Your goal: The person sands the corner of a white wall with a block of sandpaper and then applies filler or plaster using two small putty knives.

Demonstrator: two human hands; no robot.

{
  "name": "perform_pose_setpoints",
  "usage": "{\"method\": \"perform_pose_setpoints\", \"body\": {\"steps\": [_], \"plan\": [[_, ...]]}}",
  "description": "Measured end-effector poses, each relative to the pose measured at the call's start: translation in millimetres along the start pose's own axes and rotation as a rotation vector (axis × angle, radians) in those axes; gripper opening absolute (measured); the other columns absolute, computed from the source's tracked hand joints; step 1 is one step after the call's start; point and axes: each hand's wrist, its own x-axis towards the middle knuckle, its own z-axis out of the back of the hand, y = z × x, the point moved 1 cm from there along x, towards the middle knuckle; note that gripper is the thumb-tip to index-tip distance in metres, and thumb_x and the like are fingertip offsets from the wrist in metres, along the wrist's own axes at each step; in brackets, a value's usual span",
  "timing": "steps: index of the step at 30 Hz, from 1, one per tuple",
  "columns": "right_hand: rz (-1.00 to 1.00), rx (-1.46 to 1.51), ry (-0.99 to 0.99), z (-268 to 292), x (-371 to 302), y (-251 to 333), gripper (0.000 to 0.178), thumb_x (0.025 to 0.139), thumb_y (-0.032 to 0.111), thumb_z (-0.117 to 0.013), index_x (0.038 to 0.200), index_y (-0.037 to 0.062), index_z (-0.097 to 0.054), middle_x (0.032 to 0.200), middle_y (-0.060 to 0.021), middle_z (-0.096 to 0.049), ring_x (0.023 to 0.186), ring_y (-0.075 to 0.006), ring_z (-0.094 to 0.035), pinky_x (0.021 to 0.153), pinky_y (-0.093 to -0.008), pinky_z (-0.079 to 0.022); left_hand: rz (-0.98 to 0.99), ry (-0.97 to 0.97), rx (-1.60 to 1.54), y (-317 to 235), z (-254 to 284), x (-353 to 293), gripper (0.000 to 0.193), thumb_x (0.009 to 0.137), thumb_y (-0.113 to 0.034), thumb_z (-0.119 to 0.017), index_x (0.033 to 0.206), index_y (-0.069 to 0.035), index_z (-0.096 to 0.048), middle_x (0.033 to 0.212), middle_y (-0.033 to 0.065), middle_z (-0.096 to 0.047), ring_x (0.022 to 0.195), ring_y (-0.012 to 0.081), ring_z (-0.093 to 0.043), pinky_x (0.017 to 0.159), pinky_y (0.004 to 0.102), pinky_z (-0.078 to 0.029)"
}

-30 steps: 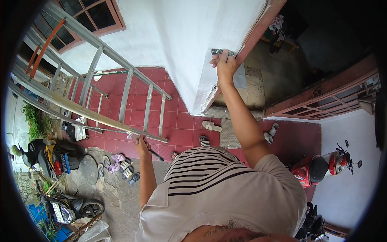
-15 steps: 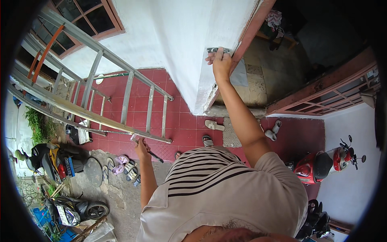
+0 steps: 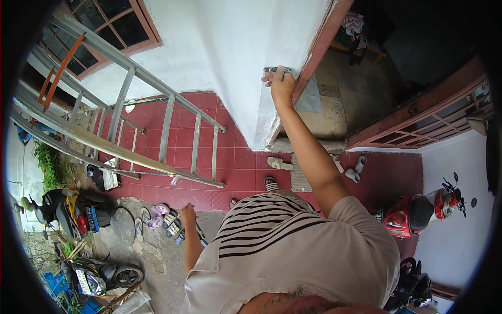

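Observation:
My right hand (image 3: 282,86) reaches up to the white wall beside the door frame. Its fingers are closed on a short, flat, dark-and-silver tool (image 3: 270,69) held against the wall face; its exact kind is hard to make out. Low on the left, my left hand (image 3: 188,213) is closed by my side, above the concrete. Part of a slim dark-handled tool (image 3: 203,241) shows beside that wrist, and the rest of it is hidden. The white wall (image 3: 240,68) ends in a worn, chipped corner near the doorway.
An aluminium ladder (image 3: 196,144) leans across the left over red tiles (image 3: 232,159). Sandals (image 3: 157,217) lie on the concrete, and a slipper (image 3: 280,164) sits beside a doormat (image 3: 300,175). Motorbikes stand left and right, including a red scooter (image 3: 405,215). An open doorway is at upper right.
My right hand has slid slightly left and down the wall with the flat tool. My left hand has dropped toward me, and its dark-handled tool has swung down beside the wrist.

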Motion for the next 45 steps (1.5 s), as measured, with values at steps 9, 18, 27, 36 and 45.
{"method": "perform_pose_setpoints", "body": {"steps": [9,18,27,36,45], "plan": [[0.152,0.009,0.034,-10.6,1.8,47.6,0.048,0.107,0.026,-0.039,0.086,-0.0089,-0.063,0.078,-0.0173,-0.07,0.066,-0.0217,-0.07,0.054,-0.029,-0.053,0.427,0.143,0.028,119.0,21.4,-44.0,0.029,0.087,-0.022,-0.047,0.085,0.003,-0.06,0.064,0.0128,-0.052,0.047,0.0247,-0.051,0.049,0.0474,-0.059],[0.233,0.022,0.092,-13.5,10.6,68.4,0.051,0.107,0.027,-0.037,0.088,-0.0113,-0.065,0.082,-0.0185,-0.071,0.071,-0.0216,-0.07,0.062,-0.0295,-0.053,0.414,0.157,0.013,144.8,24.7,-61.1,0.027,0.087,-0.022,-0.047,0.084,0.002,-0.059,0.064,0.0121,-0.051,0.046,0.0242,-0.05,0.048,0.0463,-0.056],[-0.044,0.064,-0.029,7.3,-12.9,-83.1,0.044,0.106,0.029,-0.04,0.084,-0.0062,-0.057,0.079,-0.0182,-0.07,0.063,-0.0206,-0.07,0.053,-0.029,-0.054,0.352,0.165,0.025,108.5,17.4,-51.3,0.025,0.087,-0.021,-0.047,0.084,0.001,-0.058,0.063,0.0114,-0.05,0.046,0.0237,-0.049,0.047,0.0453,-0.054],[0.168,0.103,0.05,-15.7,7.2,52.0,0.049,0.106,0.03,-0.041,0.08,-0.0062,-0.061,0.075,-0.0158,-0.072,0.06,-0.018,-0.064,0.062,-0.0307,-0.052,0.379,0.144,0.023,129.2,28.2,-64.1,0.023,0.087,-0.021,-0.047,0.083,0.0,-0.057,0.062,0.0106,-0.049,0.045,0.0232,-0.048,0.046,0.0442,-0.052],[-0.056,0.025,-0.086,6.3,-22.4,-122.9,0.046,0.106,0.03,-0.04,0.085,-0.0063,-0.058,0.079,-0.0183,-0.071,0.068,-0.023,-0.071,0.058,-0.0311,-0.056,0.363,0.154,0.03,120.9,31.7,-67.1,0.022,0.087,-0.02,-0.047,0.082,-0.001,-0.056,0.062,0.0099,-0.048,0.045,0.0227,-0.047,0.045,0.0431,-0.049]]}}
